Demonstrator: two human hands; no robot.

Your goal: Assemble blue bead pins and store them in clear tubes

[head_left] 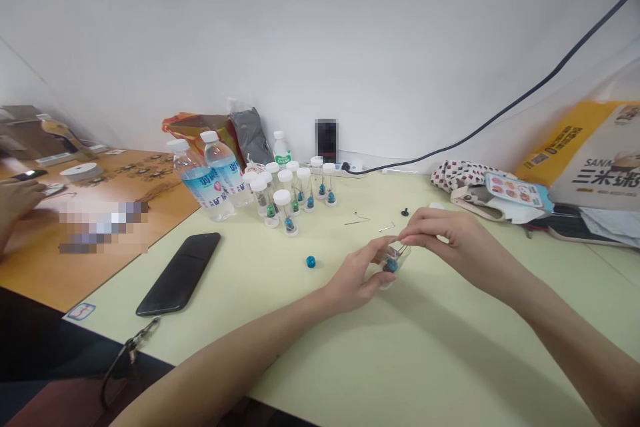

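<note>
My left hand [359, 278] is wrapped round a small clear vial [395, 261] lying tilted, with a blue bead inside it. My right hand [447, 232] pinches something thin, perhaps a metal pin, at the vial's open mouth. A loose blue bead [311, 261] lies on the pale green table [410, 353] just left of my hands. Two thin metal pins [357, 220] and a small black piece [405, 212] lie behind the hands. Several capped vials [286, 195] with green and blue beads stand in a cluster further back.
Two water bottles [213, 173] stand left of the vials. A black phone [180, 273] with a lanyard lies at the left. A patterned pouch [463, 175] and a yellow box [590, 153] sit at the right. Another person's hand [17, 200] rests on the wooden desk far left.
</note>
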